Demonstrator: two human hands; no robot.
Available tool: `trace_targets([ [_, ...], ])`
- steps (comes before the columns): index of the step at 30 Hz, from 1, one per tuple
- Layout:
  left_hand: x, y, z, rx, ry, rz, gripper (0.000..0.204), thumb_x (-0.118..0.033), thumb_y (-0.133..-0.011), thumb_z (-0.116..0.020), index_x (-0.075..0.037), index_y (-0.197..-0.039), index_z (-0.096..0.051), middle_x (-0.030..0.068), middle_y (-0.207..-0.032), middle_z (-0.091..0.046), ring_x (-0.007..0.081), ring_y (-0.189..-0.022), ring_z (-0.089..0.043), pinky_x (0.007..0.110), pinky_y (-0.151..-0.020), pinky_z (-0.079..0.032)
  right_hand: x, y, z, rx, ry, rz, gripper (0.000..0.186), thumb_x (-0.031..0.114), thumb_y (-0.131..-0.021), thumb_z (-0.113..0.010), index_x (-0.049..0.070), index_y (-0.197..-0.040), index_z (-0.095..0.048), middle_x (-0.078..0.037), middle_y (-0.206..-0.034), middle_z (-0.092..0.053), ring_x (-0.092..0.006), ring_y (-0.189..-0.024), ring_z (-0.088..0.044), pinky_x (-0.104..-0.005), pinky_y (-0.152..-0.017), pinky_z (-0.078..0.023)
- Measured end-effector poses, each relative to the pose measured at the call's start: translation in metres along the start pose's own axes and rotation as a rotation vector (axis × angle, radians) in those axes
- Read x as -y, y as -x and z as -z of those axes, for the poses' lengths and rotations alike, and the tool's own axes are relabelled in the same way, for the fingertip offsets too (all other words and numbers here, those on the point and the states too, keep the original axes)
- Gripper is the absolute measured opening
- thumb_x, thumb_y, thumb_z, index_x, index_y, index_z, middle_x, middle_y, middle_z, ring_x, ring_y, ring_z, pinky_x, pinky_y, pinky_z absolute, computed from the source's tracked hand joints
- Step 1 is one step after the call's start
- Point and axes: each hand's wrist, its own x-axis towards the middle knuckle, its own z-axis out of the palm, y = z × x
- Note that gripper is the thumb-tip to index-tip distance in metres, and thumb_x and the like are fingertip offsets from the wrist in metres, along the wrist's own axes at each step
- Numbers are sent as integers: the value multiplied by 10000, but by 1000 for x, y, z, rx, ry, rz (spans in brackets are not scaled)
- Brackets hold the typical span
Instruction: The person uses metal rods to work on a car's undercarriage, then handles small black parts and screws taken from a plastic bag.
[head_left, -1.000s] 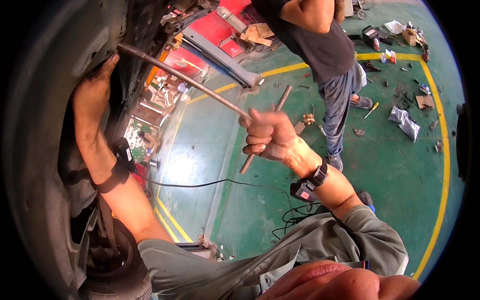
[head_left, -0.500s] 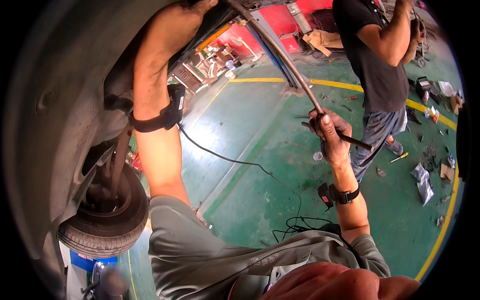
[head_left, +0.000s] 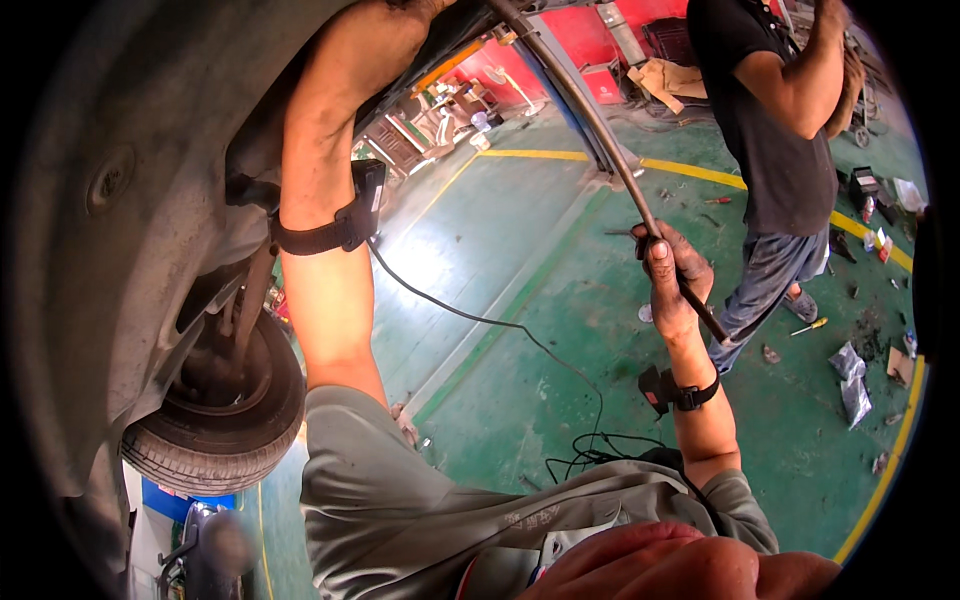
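Observation:
My left hand (head_left: 390, 35) reaches up to the vehicle's dark underside (head_left: 150, 200) at the top, near the upper end of a long steel bar (head_left: 585, 90); its fingers are mostly hidden or cut off. The bar runs down diagonally to my right hand (head_left: 675, 270), whose fingers wrap round it, thumb along it. A rod at the bar's lower end angles down to the right past this hand. Dark straps with small boxes sit on both my arms, with a black cable (head_left: 500, 325) hanging between them.
A tire (head_left: 210, 450) hangs at lower left. Another person (head_left: 760, 160) in a dark shirt stands on the right, arms raised. A lift post (head_left: 580, 120) stands ahead. Bags (head_left: 850, 385), a screwdriver (head_left: 808, 328) and scattered parts lie on the green floor at right.
My left hand has moved up and right along the underside. The bar has swung steeper, and my right hand has shifted right with it. More of the tire shows.

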Motion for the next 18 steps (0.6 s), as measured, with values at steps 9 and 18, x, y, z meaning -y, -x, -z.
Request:
trace_targets([
  [9,-1,0,-2,4,28,62,352,-217,-938,-638,9,-1207,-632,179,-1261,-639,296,-1189,-572,324,-1022,-415,-12,-31,-3,-130,646,619,240,94,-897,-651,5,-1119,-662,-105,-758,-587,-275,-689,-553,-354,-677,-474],
  [18,4,-1,3,71,-190,67,350,-277,-951,-617,-6,-1170,-655,198,-1183,-671,308,-1124,-616,340,-962,-458,-23,-45,2,-146,814,779,244,93,-913,-607,-14,-1131,-630,-112,-764,-591,-296,-689,-546,-415,-714,-457],
])
